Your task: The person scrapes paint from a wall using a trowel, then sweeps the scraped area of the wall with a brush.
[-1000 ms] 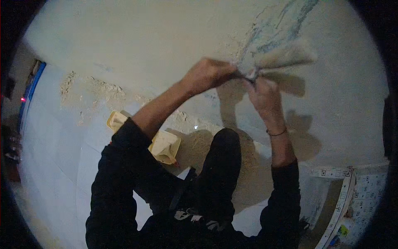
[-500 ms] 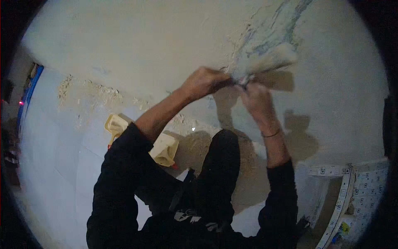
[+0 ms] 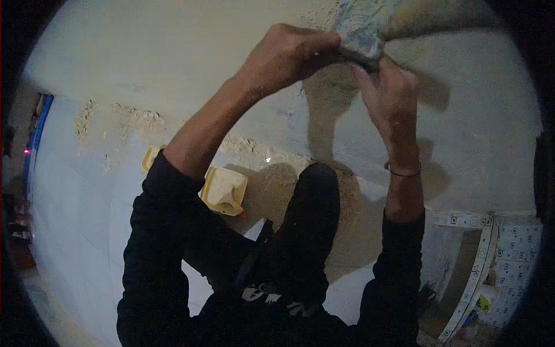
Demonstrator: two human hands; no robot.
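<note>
- As both arms reach up over a bent knee (image 3: 318,191), we see the left hand (image 3: 289,55) with its fingertips pinched on one end of a narrow, dark grey bar (image 3: 359,59).
- The right hand (image 3: 396,87) is clamped on the bar's other end, thumb along the near side; a thin dark band (image 3: 403,172) rings the wrist.
- We find the bar in front of the wall (image 3: 173,58), just below a rough, blue-grey patch (image 3: 361,23) streaked with paste; whether it touches the wall, we cannot tell.
- A whitish, lumpy smear (image 3: 373,47) sits by the bar's right end.
- Above the right hand, a broad, pale piece (image 3: 445,16) with a dark lower edge juts to the right; we cannot tell how it joins the bar.
- Crumbly, sand-coloured flakes (image 3: 127,118) line the foot of the wall, scattering onto the smooth, pale floor (image 3: 87,196).
- Beside the left sleeve (image 3: 165,196), we note a boxy, cream-yellow tub (image 3: 226,186), its surface moulded and a red tip at its corner.
- At right, white tiles (image 3: 514,246) printed with small dark squares meet a curved-looking, patterned edging (image 3: 475,266).
</note>
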